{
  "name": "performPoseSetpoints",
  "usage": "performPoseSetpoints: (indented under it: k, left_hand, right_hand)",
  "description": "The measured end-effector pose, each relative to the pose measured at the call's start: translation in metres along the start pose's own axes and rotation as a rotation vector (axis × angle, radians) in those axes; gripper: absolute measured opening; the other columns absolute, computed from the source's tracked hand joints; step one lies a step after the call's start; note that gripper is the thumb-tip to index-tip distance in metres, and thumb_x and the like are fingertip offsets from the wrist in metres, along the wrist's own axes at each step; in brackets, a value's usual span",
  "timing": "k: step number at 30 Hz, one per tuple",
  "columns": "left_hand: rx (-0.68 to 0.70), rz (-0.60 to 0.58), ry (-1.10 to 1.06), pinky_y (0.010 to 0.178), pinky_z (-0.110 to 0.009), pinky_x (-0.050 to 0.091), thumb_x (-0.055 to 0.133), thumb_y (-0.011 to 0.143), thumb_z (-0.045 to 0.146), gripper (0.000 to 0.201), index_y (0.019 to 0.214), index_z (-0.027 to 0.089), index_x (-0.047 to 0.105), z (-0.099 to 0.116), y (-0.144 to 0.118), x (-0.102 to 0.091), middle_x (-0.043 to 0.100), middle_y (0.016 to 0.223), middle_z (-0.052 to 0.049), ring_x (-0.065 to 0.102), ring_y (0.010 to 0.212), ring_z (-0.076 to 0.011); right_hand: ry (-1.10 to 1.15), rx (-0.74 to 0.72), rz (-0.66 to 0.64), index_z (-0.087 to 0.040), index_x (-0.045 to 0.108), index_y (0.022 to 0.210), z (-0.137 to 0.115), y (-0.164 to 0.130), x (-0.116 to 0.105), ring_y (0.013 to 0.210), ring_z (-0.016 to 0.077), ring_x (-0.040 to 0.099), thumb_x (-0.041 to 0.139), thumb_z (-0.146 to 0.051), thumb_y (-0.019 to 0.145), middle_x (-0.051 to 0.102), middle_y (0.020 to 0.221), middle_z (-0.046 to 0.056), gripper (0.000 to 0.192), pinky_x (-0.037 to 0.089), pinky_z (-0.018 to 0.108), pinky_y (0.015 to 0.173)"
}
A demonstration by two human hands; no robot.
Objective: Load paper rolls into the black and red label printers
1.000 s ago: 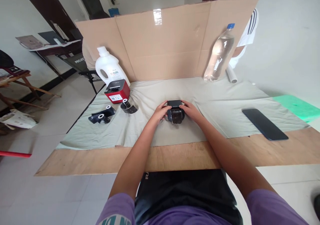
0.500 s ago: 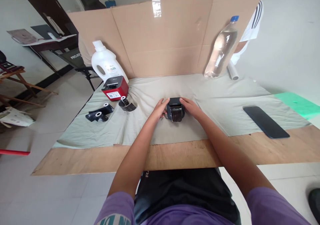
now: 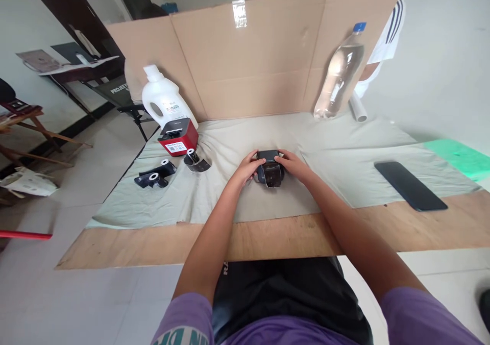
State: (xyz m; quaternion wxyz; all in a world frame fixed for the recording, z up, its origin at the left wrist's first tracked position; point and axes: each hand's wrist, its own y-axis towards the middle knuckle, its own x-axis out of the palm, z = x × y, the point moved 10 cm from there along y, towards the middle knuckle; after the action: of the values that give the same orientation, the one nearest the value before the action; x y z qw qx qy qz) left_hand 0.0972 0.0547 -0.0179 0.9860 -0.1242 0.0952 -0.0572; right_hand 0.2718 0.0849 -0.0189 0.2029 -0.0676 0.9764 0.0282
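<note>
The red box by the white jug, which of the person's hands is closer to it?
Left. The left hand rests on the left side of the small black device, on the same side as the red box. The right hand is on the device's far side.

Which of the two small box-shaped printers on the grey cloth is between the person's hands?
The black printer at the cloth's middle, gripped by left hand and right hand. The red printer sits untouched by the white jug.

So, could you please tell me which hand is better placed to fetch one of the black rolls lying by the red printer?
Probably the left hand. Both hands clasp the small black device, but the black rolls lie on the cloth to its left; the right hand would have to cross over.
</note>
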Motion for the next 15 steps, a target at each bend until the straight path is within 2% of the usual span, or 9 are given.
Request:
performPoseSetpoints:
  k: [7,15]
  left_hand:
    - [-0.001,0.038,-0.009,0.04,-0.021,0.027,0.067,0.088,0.038,0.073,0.155,0.027,0.039,-0.005,-0.0003,-0.0008,0.061,0.132,-0.011,0.044,0.048,-0.0038]
    - [-0.012,0.069,-0.011,0.04,-0.021,0.03,0.064,0.088,0.039,0.071,0.154,0.027,0.041,-0.0043,-0.0022,-0.0032,0.062,0.132,-0.011,0.048,0.05,-0.0063]
  right_hand:
    - [-0.068,-0.027,-0.02,-0.013,0.059,0.136,-0.0019,-0.001,-0.0005,0.098,0.0224,0.063,0.058,-0.042,0.089,0.07,0.114,0.011,0.055,0.047,0.035,0.093]
    - [-0.117,-0.046,0.016,-0.012,0.056,0.14,-0.0024,-0.0051,-0.0009,0.089,0.0211,0.062,0.055,-0.047,0.091,0.07,0.102,0.009,0.06,0.049,0.036,0.088]
